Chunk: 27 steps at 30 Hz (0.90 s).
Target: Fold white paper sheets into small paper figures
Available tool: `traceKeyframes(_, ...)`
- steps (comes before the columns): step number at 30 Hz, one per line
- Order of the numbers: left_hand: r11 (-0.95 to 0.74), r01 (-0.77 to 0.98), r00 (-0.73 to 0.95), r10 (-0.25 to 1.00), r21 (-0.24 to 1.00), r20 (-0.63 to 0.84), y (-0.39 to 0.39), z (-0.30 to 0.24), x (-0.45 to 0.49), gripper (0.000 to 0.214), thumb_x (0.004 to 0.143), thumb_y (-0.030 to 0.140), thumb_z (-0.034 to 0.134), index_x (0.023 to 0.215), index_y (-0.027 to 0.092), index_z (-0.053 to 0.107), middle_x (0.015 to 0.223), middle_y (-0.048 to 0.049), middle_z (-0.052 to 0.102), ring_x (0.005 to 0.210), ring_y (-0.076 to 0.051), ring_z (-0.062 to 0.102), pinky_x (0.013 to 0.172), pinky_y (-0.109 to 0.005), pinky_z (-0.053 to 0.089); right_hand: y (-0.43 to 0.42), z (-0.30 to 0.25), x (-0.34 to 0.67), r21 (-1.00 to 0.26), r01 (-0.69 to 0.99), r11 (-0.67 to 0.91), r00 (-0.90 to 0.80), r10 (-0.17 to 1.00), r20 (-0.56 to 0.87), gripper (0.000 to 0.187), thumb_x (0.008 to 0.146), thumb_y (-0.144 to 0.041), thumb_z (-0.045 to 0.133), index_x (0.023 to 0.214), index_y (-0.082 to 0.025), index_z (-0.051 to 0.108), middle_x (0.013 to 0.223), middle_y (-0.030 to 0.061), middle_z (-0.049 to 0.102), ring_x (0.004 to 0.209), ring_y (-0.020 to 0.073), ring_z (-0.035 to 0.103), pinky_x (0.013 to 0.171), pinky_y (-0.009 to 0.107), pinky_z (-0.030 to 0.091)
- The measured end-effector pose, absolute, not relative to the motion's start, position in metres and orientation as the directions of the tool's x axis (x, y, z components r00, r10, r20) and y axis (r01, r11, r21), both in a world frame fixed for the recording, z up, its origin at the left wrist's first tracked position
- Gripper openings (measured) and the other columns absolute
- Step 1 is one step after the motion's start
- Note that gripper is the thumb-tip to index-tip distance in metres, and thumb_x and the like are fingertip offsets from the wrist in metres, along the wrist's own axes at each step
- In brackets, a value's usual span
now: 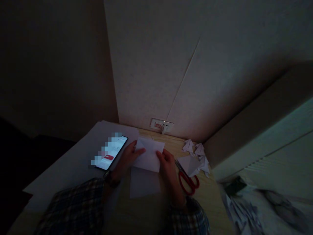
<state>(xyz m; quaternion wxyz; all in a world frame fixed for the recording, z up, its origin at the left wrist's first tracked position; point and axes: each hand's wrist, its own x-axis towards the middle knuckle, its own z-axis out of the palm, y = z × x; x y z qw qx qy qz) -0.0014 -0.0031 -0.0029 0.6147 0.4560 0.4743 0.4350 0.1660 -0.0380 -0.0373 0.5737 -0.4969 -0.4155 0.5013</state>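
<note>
A white sheet of paper (149, 153), partly folded, lies raised over a wooden table (146, 212). My left hand (127, 160) pinches its left edge with thumb and fingers. On the sheet's right edge, my right hand (167, 164) grips with the fingers curled. Under the folded sheet lies a second flat white sheet (144, 184). The room is dim.
A lit phone (111, 151) rests on large white sheets (73, 166) at the left. Red-handled scissors (187, 182) lie right of my right hand. Several folded paper pieces (195, 156) sit at the back right. A wall socket (161, 125) is behind the table.
</note>
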Motion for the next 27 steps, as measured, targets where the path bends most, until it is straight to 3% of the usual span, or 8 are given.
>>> traceKeyframes(4,0.205,-0.094,0.171,0.967,0.974,-0.188,-0.0032,-0.0045,-0.0001,0.037,0.066,0.043,0.079,0.089,0.016,0.068,0.092,-0.0101,0.079,0.091,-0.031,0.074,0.071,-0.035,0.058,-0.0377,-0.0341,0.1683,-0.992,-0.127,-0.015,0.172,0.984,-0.037,0.039,0.080,-0.051,0.068,0.092,-0.015,0.078,0.076,0.0066,0.075,0.064,0.0208,0.061,0.058,0.032,0.049)
traceKeyframes(11,0.227,-0.159,0.211,0.959,0.961,-0.192,-0.0060,0.0020,-0.0020,0.043,0.064,0.046,0.083,0.092,0.016,0.071,0.093,-0.0086,0.080,0.093,-0.031,0.073,0.078,-0.037,0.058,-0.0371,-0.0291,0.1699,-0.991,-0.131,0.039,0.186,0.982,0.014,0.033,0.080,-0.048,0.068,0.086,-0.017,0.078,0.071,0.0059,0.073,0.063,0.0212,0.060,0.058,0.034,0.051)
traceKeyframes(17,0.258,-0.181,0.206,0.953,0.949,-0.220,-0.0083,-0.0003,-0.0021,0.048,0.064,0.048,0.084,0.095,0.013,0.073,0.091,-0.0095,0.080,0.090,-0.031,0.074,0.076,-0.037,0.058,-0.0361,-0.0353,0.1692,-0.984,-0.168,0.062,0.165,0.986,0.034,0.030,0.082,-0.046,0.069,0.095,-0.020,0.075,0.082,0.0052,0.074,0.068,0.0223,0.063,0.065,0.037,0.053)
traceKeyframes(22,0.303,-0.120,0.182,0.943,0.945,-0.279,-0.0096,-0.0004,-0.0017,0.046,0.065,0.053,0.082,0.089,0.014,0.074,0.085,-0.0093,0.079,0.092,-0.033,0.074,0.074,-0.037,0.058,-0.0362,-0.0376,0.1719,-0.990,-0.106,0.097,0.204,0.976,0.073,0.023,0.081,-0.044,0.070,0.082,-0.020,0.071,0.077,0.0036,0.071,0.072,0.0224,0.062,0.067,0.035,0.051)
traceKeyframes(27,0.329,-0.087,0.156,0.937,0.940,-0.313,-0.0107,0.0024,-0.0008,0.034,0.070,0.049,0.077,0.081,0.017,0.073,0.076,-0.0081,0.077,0.087,-0.032,0.074,0.071,-0.038,0.058,-0.0396,-0.0308,0.1707,-0.978,-0.165,0.130,0.238,0.967,0.089,0.025,0.082,-0.040,0.071,0.098,-0.021,0.069,0.085,0.0033,0.071,0.077,0.0217,0.063,0.070,0.035,0.053)
